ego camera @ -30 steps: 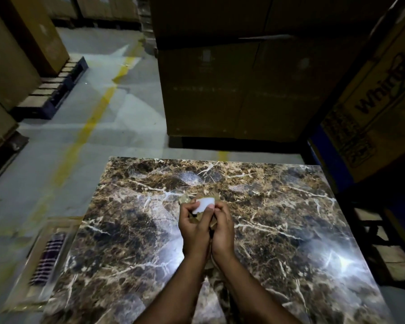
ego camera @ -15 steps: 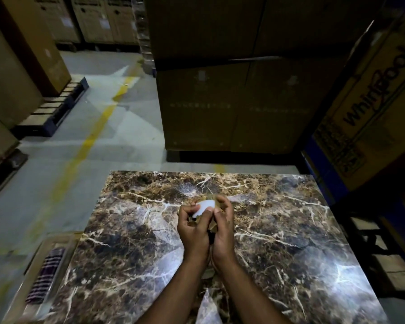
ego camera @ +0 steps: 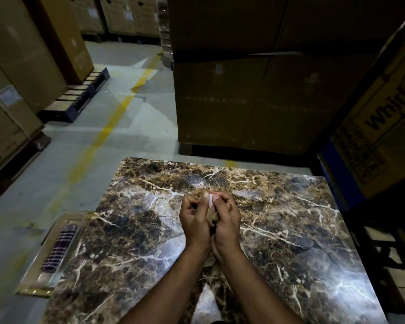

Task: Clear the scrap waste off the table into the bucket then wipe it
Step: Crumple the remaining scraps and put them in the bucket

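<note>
Above the middle of the brown marble table, my left hand and my right hand are pressed together, fingers curled. Between them they hold a small bundle of scrap waste: brown paper bits and a white piece that peeks out between the thumbs. Most of the scrap is hidden inside my palms. No bucket is in view.
A clear tray holding a striped purple cloth lies on the floor at the table's left edge. Large cardboard boxes stand just behind the table and at the right. Boxes on pallets line the left aisle.
My hands have closed tighter around the scrap, so less of the white piece shows. My head has tilted up a little and the table sits lower in view.
</note>
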### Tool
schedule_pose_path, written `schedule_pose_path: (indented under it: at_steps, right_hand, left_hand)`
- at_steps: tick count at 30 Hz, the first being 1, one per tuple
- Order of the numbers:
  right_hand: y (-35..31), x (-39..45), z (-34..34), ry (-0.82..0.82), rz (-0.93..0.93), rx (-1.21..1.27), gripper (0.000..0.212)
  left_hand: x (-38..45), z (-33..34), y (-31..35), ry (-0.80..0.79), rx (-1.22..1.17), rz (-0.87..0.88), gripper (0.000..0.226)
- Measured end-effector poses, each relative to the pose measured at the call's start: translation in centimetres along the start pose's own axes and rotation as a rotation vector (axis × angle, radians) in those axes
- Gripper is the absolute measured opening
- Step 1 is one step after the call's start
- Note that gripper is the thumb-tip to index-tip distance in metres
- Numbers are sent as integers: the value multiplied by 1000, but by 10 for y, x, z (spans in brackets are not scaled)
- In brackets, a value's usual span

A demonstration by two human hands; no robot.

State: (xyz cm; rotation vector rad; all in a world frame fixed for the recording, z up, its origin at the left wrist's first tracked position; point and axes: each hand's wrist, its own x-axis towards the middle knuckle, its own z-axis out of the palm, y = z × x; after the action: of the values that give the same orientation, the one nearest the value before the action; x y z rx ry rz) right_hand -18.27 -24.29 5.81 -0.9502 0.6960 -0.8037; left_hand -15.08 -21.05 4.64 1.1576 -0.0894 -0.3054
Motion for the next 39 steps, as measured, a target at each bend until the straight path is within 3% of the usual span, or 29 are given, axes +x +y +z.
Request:
schedule_pose_path:
  at_steps: [3,8,10,14,19,23,28,34,39]
  right_hand:
    - [-7,1,3,-38,20,38,17]
    - [-14,-3,9,-151,41,61,9]
    - [-16,-7,17,-198,28,67,18]
    - [-8,-26,41,-330,18,51,19]
    - [17,-74,85,-493,98,9,20]
    - [46,-128,128,-660,162,-18,24]
    - [93,-226,179,-845,278,-36,19]
    - [179,-389,225,-1020,523,-117,16]
    - [267,-503,257,-1078,641,-220,13]
  left_hand:
    - [0,3,7,61,-1,46,26]
    - [-6,5,22,142,-11,142,24]
    - [-8,-1,30,169,-16,195,28]
    - [-10,-27,49,256,-26,282,36]
    - [-23,-85,85,446,-45,374,28]
    - [-41,-152,118,611,-72,466,36]
    - [-79,-259,152,804,-36,526,28]
    - [-158,-430,177,1102,-68,518,30]
    - [-206,-571,176,1220,-56,401,34]
